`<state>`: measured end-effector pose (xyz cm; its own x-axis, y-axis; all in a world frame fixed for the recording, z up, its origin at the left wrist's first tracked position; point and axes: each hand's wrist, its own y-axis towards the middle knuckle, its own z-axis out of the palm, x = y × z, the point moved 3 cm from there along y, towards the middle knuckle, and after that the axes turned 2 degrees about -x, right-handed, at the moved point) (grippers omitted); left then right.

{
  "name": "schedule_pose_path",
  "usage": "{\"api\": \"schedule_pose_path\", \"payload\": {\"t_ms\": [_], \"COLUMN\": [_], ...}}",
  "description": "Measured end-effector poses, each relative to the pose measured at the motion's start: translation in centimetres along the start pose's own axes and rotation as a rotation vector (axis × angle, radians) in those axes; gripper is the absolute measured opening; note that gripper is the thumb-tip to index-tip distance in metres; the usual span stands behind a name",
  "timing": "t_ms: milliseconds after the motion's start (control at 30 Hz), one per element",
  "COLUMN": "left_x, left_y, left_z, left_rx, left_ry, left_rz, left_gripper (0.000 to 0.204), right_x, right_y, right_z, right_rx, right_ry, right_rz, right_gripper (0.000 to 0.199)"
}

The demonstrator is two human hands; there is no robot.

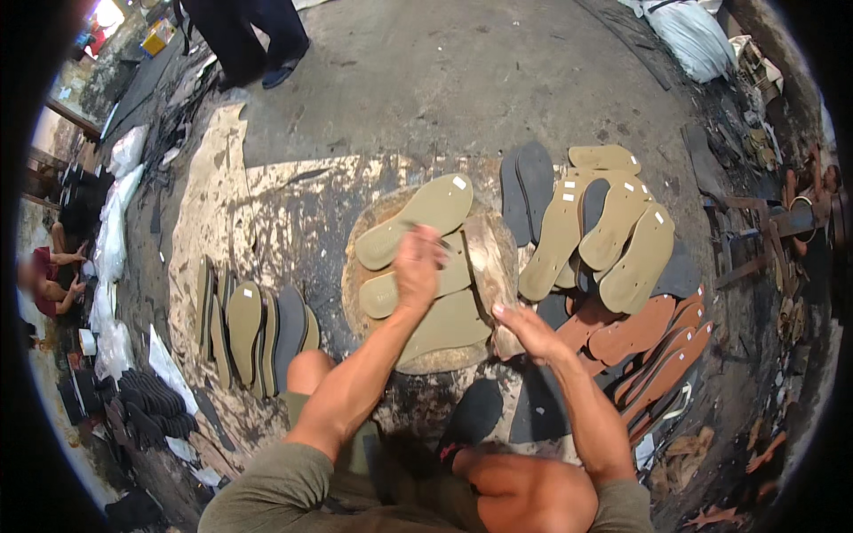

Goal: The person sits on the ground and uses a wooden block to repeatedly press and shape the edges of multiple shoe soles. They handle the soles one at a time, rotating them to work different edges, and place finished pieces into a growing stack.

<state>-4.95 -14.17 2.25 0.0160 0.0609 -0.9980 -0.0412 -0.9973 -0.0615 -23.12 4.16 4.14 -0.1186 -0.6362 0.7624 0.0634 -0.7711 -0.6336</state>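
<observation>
Dim, flat daylight, glare perhaps from top left; strong fisheye bending, black rim, slight motion blur.
</observation>
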Motion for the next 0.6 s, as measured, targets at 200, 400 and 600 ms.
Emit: {"api": "schedule_pose_path", "payload": {"t_ms": [200,400,600], "left_x": [-1.5,0.2,-2.1], "left_y": [4.6,5.1,7.6], "left_z": [-3.0,-5.3,-7.7], "left_rx": [0.054,0.338,0.42], "left_ry": [0.88,0.795,1.128], "left_rz": [0.693,0.318,0.418], "left_gripper": [0.028,0.028,0.029], "right_x": [-1.6,-0.6,0.5], "right_y": [0.9,-0.1,-1.0], "right_z": [1.9,1.8,1.3], "right_rx": [-0.188,-0.198,-0.267], "right_ry": [0.103,0.316,0.329], "right_rz": [0.049,-0.056,-0.123], "right_gripper": [0.065,0.049,0.052]}}
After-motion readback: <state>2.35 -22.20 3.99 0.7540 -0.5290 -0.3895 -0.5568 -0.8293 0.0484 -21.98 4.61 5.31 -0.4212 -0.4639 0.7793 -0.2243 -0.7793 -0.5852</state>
